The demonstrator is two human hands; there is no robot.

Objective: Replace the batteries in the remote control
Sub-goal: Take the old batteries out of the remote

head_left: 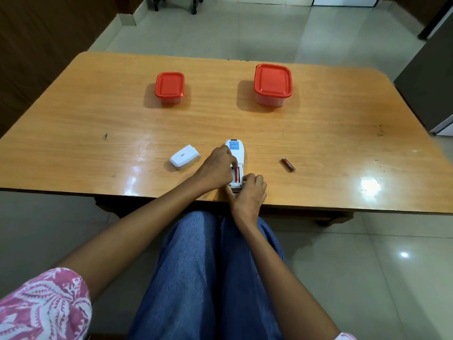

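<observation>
A white remote control [235, 153] lies face down near the table's front edge, its battery bay uncovered. One red battery [237, 174] sits in the bay. My left hand [217, 166] lies over the remote's left side, fingers curled, a fingertip on the battery. My right hand [250, 192] grips the remote's near end between thumb and curled fingers. The white battery cover [184, 157] lies on the table to the left. A second red battery [288, 164] lies loose on the table to the right.
Two clear containers with red lids stand further back on the wooden table [98, 114]: a small container [169, 87] at left and a larger container [273, 84] at right. My legs in blue jeans are below the table edge.
</observation>
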